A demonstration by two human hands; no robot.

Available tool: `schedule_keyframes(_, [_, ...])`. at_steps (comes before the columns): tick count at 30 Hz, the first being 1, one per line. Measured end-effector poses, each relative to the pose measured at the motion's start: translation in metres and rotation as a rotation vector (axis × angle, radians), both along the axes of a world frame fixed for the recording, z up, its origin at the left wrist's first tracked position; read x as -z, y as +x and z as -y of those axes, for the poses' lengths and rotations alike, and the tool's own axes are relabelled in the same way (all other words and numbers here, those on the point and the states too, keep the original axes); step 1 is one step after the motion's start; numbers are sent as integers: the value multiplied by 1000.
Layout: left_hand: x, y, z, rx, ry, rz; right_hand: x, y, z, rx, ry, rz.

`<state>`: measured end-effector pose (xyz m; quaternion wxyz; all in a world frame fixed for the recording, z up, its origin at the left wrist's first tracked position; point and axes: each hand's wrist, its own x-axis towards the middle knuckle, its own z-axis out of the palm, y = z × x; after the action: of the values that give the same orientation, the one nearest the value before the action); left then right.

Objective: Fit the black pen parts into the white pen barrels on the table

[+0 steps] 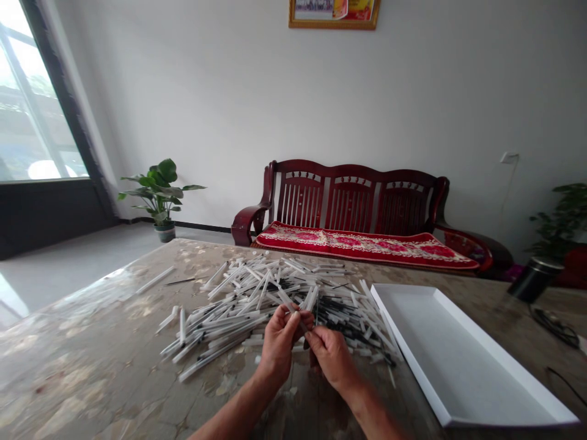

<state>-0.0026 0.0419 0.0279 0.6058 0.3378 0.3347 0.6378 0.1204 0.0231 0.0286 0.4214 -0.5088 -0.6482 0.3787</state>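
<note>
My left hand (279,342) is closed, thumb and fingers pinching a slim, translucent white pen barrel (285,298) that points up and away to the left. Close beside it, my right hand (334,359) pinches the near end of the same barrel; its fingertips are partly hidden. Both hands are above the near side of a large loose pile of white pen barrels (229,324), many with black ends. Black pen parts (339,308) lie mixed in on the pile's right side, just beyond my right hand.
A shallow white tray (481,360) lies to the right on the patterned table (114,366). A thin dark rod (180,282) and a single white tube (156,280) lie to the left. A black cylinder (535,278) and cable (557,327) sit far right. Behind stands a wooden bench (351,201).
</note>
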Motion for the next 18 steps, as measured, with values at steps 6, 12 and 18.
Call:
schedule_keyframes(6, [-1,-28,-19,-300,123,-320,6,7,-4,120,222,247])
schedule_keyframes(12, [4,-68,-45,-538,196,-1061,15,14,-10,176,217,234])
schedule_keyframes(18, [-1,-76,-44,-549,340,-1417,18,15,-10,166,187,176])
